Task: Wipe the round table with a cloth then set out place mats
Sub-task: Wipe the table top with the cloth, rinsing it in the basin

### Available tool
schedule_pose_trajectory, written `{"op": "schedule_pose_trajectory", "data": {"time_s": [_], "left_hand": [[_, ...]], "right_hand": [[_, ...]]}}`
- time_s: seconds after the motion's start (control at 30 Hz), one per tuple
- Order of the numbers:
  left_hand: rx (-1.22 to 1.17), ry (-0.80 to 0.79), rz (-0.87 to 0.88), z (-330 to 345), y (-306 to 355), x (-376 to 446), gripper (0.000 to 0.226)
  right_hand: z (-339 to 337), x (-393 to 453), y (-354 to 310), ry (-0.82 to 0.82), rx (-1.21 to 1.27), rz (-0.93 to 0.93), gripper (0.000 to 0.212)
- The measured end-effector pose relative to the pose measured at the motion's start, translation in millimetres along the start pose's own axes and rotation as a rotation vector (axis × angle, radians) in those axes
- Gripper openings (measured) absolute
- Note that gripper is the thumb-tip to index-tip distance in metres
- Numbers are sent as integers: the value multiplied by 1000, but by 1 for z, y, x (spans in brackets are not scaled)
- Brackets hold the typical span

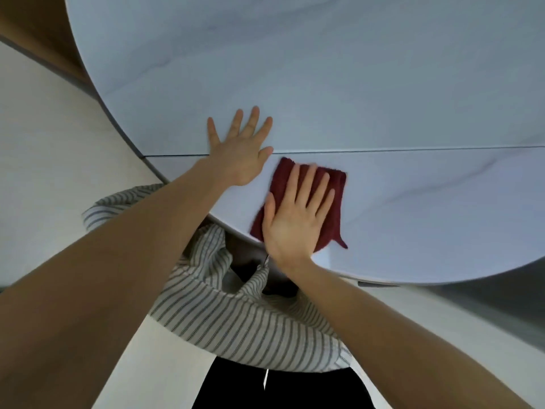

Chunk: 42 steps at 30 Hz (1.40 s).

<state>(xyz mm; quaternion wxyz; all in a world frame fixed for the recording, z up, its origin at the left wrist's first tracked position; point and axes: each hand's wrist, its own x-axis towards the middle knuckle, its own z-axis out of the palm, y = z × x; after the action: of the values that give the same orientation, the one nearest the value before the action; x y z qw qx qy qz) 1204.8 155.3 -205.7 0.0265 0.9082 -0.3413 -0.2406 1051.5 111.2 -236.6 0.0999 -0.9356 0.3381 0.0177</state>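
A dark red cloth (330, 202) lies flat on the pale round table (354, 84), close to the near edge. The right hand (298, 219) presses on the cloth with fingers straight and slightly spread, the palm covering its near left part; it grips nothing. The edges of the cloth look slightly blurred, which suggests a wiping stroke is under way. Just to the left of the right hand, and a little farther from the body, the left hand (240, 149) rests flat on the bare table, fingers straight and fanned, apparently as a brace. A thin seam (413, 149) runs across the table just beyond the cloth and passes under the left hand. Beyond both hands the marbled surface stretches on. Below the hands, a striped shirt (236, 320) and dark trousers (280, 391) belong to the person; a light floor (44, 172) shows to the left.

Progress, as judged: the wiping step is in hand, working near the front edge. How much of the surface is already wiped cannot be told. No place mats are in view, so setting them out remains.
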Motion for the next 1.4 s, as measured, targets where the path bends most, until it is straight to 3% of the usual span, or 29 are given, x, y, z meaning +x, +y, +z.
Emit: {"op": "schedule_pose_trajectory", "data": {"time_s": [0.07,0.17,0.3,0.4,0.57,0.83,1.13,1.3,1.4], "left_hand": [[51,38,34,1,-10,-1,56],[108,50,2,2,-23,-1,57],[30,56,-124,-5,-42,5,59],[34,84,-158,-15,-51,22,62],[44,151,-233,-37,-72,63,66],[23,209,-319,-46,-73,124,71],[13,225,-354,-42,-79,133,79],[8,195,-361,-48,-81,134,75],[-24,182,-390,-52,-81,135,73]], "right_hand": [[1,45,-16,6,9,-19,66],[1,107,-22,29,52,117,64],[8,77,-24,50,64,179,66],[8,74,-27,74,-14,117,69],[2,175,-49,3,-52,51,69],[-11,340,-82,34,-77,-120,67],[-18,465,-156,-62,-128,-539,60],[-16,454,-149,-128,-191,-917,55],[-14,424,-130,-125,-179,-1041,58]]}}
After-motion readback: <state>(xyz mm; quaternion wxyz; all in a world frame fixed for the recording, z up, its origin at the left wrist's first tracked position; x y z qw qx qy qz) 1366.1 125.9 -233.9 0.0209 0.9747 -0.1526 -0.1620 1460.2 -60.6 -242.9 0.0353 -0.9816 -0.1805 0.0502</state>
